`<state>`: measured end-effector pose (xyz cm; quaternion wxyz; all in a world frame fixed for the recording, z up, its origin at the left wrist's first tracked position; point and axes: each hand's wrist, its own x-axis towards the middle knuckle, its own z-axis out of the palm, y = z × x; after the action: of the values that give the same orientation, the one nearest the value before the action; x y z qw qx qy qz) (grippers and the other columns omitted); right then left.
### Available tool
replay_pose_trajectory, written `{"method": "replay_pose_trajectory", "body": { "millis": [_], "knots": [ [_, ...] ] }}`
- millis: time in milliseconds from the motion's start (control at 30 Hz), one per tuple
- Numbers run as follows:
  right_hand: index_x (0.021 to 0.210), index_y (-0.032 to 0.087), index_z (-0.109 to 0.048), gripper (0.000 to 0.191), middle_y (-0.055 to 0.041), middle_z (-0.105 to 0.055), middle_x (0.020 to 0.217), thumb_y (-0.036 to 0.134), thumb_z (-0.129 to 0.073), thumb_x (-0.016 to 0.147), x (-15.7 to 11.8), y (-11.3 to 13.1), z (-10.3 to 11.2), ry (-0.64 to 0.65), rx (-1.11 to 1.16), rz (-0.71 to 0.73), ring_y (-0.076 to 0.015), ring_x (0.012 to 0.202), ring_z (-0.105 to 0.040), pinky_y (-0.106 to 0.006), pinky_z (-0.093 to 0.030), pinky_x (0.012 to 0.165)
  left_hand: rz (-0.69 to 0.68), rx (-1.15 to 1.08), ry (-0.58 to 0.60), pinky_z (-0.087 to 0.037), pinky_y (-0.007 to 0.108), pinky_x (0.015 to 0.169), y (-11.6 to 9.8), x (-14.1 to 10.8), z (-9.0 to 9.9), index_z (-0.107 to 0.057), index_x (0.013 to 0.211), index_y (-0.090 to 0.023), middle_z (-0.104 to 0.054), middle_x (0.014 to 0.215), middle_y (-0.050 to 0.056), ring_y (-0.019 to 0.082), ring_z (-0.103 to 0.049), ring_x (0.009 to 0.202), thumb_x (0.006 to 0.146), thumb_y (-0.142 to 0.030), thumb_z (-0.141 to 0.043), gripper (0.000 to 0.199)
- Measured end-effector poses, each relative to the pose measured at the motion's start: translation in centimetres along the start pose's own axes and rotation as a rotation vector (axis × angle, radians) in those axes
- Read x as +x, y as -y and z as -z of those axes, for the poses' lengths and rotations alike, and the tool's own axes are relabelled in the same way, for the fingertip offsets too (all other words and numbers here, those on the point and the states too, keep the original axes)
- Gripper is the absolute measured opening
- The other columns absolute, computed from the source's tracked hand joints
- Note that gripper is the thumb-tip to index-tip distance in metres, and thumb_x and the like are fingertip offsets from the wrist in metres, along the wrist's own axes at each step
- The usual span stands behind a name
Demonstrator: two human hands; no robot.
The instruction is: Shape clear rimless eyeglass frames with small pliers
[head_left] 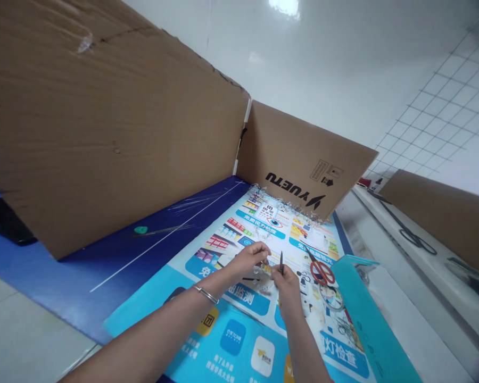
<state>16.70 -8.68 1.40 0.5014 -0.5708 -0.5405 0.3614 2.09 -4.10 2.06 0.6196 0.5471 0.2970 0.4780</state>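
Observation:
My left hand (253, 258) is closed in a pinch over the printed sheet, its fingertips at a tangled strand of small clear pieces (262, 281) that hangs between my hands. My right hand (286, 282) is closed just beside it, with a slim dark pointed tool (281, 259) sticking up from the fingers. The fingertips of both hands nearly meet, and how the strand runs inside them is too small to tell. Scissors with orange-red handles (322, 272) lie to the right of my right hand.
Cardboard panels (143, 133) stand upright at the left and back. Clear tangled strands (299, 208) line the foot of the back panel. At right are a wire coil (332, 299), a teal folded piece (373, 324) and dark scissors (417, 242) on a white ledge. A green item (141, 230) lies at left.

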Motion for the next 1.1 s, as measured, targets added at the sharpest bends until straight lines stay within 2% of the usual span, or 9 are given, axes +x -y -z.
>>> {"method": "replay_pose_trajectory", "body": {
  "millis": [200,400,533,833,1100],
  "knots": [
    [0.071,0.016,-0.057,0.024,0.0037,-0.047,0.055,0.040,-0.052,0.072,0.1,-0.8,0.0,0.018,-0.010,0.027,-0.0092,0.051,-0.036,-0.021,-0.030,0.051,-0.003,0.056,-0.019,-0.040,0.020,0.056,0.9,0.4,0.2,-0.053,0.084,-0.015,-0.056,0.067,0.001,0.011,-0.054,0.065,0.075,-0.031,-0.051,0.019],
    [0.070,0.016,-0.056,0.020,0.0040,-0.045,0.055,0.036,-0.053,0.072,0.1,-0.2,0.3,0.034,-0.043,0.019,-0.0092,0.052,-0.035,-0.021,-0.030,0.051,-0.066,0.082,0.022,-0.038,0.019,0.056,1.2,0.6,0.2,-0.054,0.087,-0.014,-0.053,0.068,-0.001,0.008,-0.049,0.061,0.071,-0.024,-0.056,0.018],
    [0.069,0.016,-0.057,0.023,0.0036,-0.046,0.055,0.038,-0.053,0.070,0.2,-0.4,0.3,0.001,-0.037,0.028,-0.0099,0.053,-0.037,-0.021,-0.030,0.051,-0.098,0.075,0.028,-0.038,0.020,0.061,1.2,0.4,0.0,-0.055,0.087,-0.014,-0.054,0.071,0.000,0.008,-0.049,0.064,0.066,-0.020,-0.061,0.023],
    [0.071,0.017,-0.057,0.020,0.0031,-0.050,0.058,0.036,-0.052,0.072,0.2,-1.0,-0.1,0.034,-0.033,0.043,-0.0100,0.054,-0.039,-0.021,-0.030,0.053,-0.085,0.079,-0.099,-0.041,0.021,0.060,1.8,0.9,0.1,-0.056,0.083,-0.014,-0.054,0.069,-0.001,0.009,-0.052,0.062,0.068,-0.025,-0.059,0.018],
    [0.070,0.017,-0.056,0.021,0.0037,-0.050,0.058,0.037,-0.051,0.073,0.1,-1.1,-0.1,0.059,-0.056,0.035,-0.0101,0.055,-0.039,-0.021,-0.031,0.054,-0.072,0.008,-0.067,-0.042,0.022,0.058,1.6,0.8,0.2,-0.054,0.085,-0.013,-0.057,0.065,0.000,0.010,-0.054,0.060,0.069,-0.024,-0.059,0.020]
  ]
}}
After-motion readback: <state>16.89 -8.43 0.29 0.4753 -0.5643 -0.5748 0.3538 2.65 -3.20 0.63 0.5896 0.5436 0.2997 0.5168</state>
